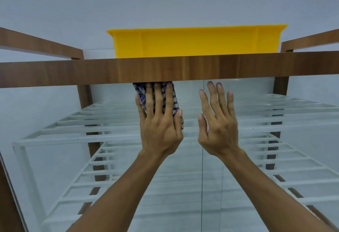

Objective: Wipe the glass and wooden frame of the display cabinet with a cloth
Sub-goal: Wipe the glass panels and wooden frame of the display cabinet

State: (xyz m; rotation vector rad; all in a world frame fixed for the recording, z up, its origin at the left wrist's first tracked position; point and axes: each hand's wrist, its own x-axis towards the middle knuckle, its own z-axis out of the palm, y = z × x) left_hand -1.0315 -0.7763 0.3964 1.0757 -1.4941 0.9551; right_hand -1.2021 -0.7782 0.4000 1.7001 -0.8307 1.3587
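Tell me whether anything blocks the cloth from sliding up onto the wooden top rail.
Nothing visible. The cloth, pressed flat under the left hand, reaches the lower edge of the wooden top rail. The right hand is apart, to its right; the yellow tray sits on top, behind the rail.

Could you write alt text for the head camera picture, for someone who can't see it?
A person's left hand presses a checked cloth against the glass just under the wooden frame, the right hand spread open beside it. A yellow tray sits on top; white wire shelves show behind the glass.
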